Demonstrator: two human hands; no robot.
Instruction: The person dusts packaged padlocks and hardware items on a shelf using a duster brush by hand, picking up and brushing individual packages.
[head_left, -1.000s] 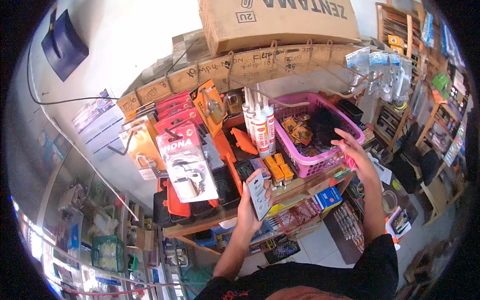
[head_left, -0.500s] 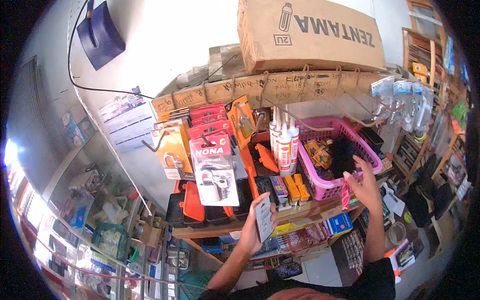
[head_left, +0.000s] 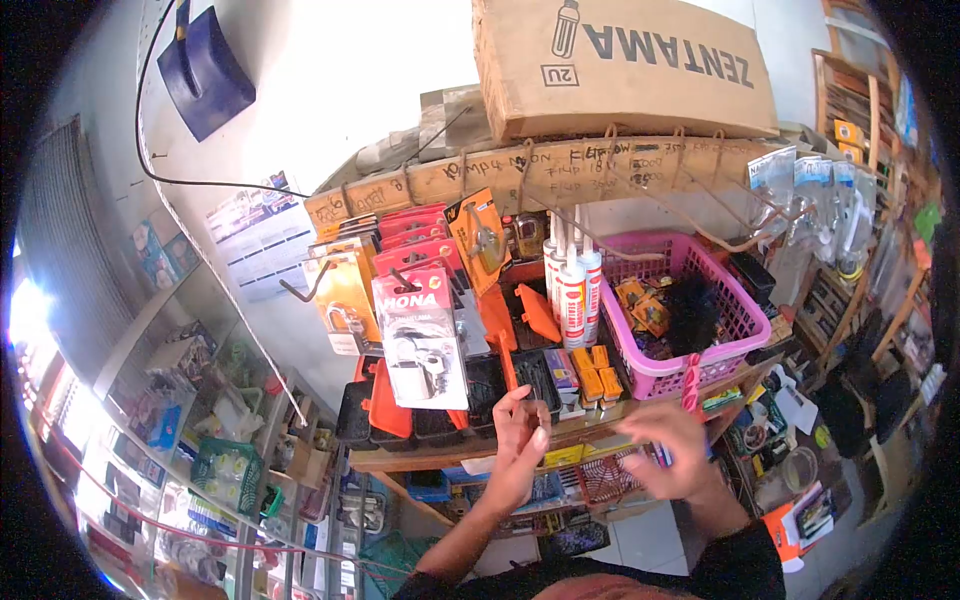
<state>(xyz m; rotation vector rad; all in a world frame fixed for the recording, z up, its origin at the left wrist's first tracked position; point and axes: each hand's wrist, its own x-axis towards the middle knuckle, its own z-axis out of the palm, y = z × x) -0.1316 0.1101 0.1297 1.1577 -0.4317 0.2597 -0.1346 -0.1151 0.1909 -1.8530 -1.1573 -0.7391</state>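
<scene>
My left hand (head_left: 518, 450) is raised before the shelf edge, its fingers curled around something thin and unclear. Blurred by motion, my right hand (head_left: 672, 452) hovers in front of the shelf with bent fingers; whether it holds anything is unclear. Above it, a twisted pink strip (head_left: 691, 382) hangs at the front rim of the pink basket (head_left: 655, 374). Inside that basket lie orange packets (head_left: 645, 308) and a dark, bristly bundle (head_left: 692, 306). White sealant tubes (head_left: 571, 300) stand left of the basket, with small yellow boxes (head_left: 597, 378) in front of them.
Carded padlocks (head_left: 420, 345) hang on hooks at the left, above black bins with orange parts (head_left: 388, 400). A large cardboard box (head_left: 620, 75) rests over the wooden hook rail (head_left: 400, 188). Plastic-bagged goods (head_left: 815, 205) hang at the right. Lower shelves hold more trays.
My right hand has moved away from the pink strip, down and left towards my left hand. The card's pale face, earlier visible in my left hand, no longer shows clearly.
</scene>
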